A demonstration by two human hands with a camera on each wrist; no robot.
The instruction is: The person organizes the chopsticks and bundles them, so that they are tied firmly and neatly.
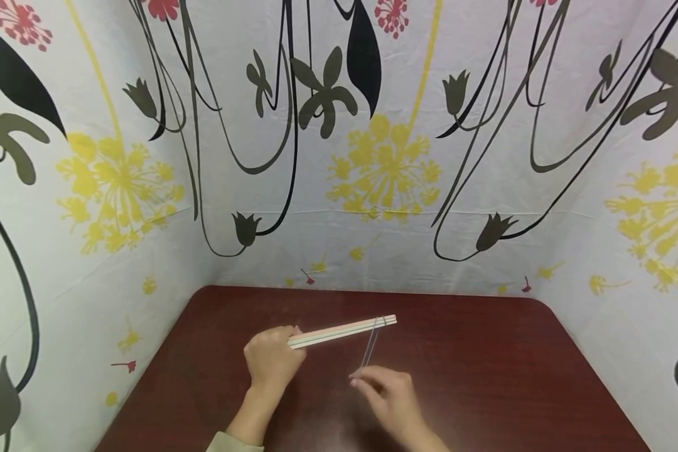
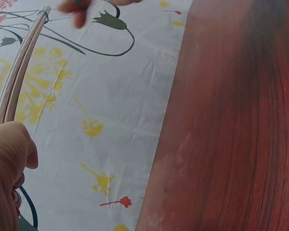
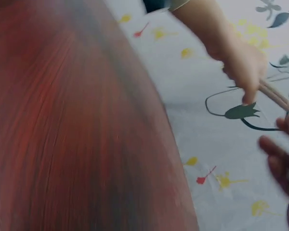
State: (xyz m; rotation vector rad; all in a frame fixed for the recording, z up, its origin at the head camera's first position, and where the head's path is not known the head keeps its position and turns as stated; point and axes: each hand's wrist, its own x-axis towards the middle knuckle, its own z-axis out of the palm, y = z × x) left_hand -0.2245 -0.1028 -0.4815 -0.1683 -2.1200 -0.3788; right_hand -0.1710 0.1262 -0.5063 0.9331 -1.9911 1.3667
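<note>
My left hand grips one end of a bundle of pale wooden chopsticks, which points right and slightly up above the table. Around the far end of the bundle loops a thin greyish-blue rubber band. It is stretched down toward me, its lower end pinched between the thumb and fingers of my right hand. In the left wrist view the chopsticks rise from my fist, and the right hand is blurred near their tips. The right wrist view catches the right hand only at its edge.
Below both hands lies a dark red-brown wooden table with rounded far corners. White cloth printed with yellow, black and red flowers hangs behind the table and along both sides.
</note>
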